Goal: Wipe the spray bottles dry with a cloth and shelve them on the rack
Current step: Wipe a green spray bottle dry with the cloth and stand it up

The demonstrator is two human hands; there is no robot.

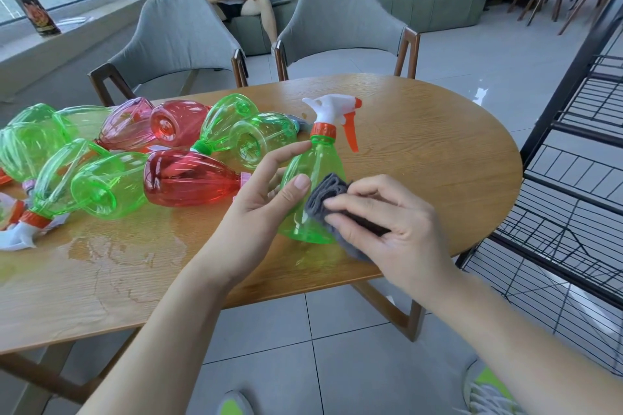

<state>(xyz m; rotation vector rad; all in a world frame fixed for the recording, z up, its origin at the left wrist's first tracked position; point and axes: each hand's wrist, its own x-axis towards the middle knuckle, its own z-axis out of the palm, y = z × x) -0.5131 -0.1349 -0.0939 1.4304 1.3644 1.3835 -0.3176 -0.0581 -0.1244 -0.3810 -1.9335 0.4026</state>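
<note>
Green spray bottle [312,185], held upright at centre frame, being wiped with a grey cloth [328,197]

Long axis near vertical, leaning slightly right toward the top; white trigger head with orange collar uppermost, nozzle and orange trigger pointing to frame right, base lowest, above the near edge of the wooden table [438,152]. Left hand [266,194] grips the bottle's left side, thumb across the body, forefinger up at the neck. Right hand [381,219], fingers curled, presses the folded cloth against the bottle's lower right side. Heap of green, red and pink bottles [135,152] lies on its sides, left of frame, water pooled on the tabletop below it. Black wire rack [573,199] stands at the right edge
</note>
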